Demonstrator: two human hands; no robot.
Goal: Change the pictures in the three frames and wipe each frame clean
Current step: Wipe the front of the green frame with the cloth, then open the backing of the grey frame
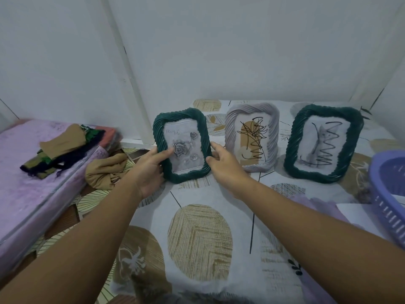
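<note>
Three picture frames stand in a row on a patterned cloth. The left one is a dark green frame (158, 130) holding a grey rose picture. My left hand (151, 165) grips its left edge, thumb lying on the glass. My right hand (221, 163) holds its right edge with the fingertips. In the middle stands a pale lilac frame (274, 128) with a line-drawn flower. At the right stands a second dark green frame (355, 137) showing a grey picture with black scribbles.
A purple plastic basket (385, 194) sits at the right edge with white paper (355, 216) beside it. A tan cloth (105, 172) lies left of the frames. Folded clothes (63, 145) rest on a pink-covered bed (26, 189). White walls stand close behind.
</note>
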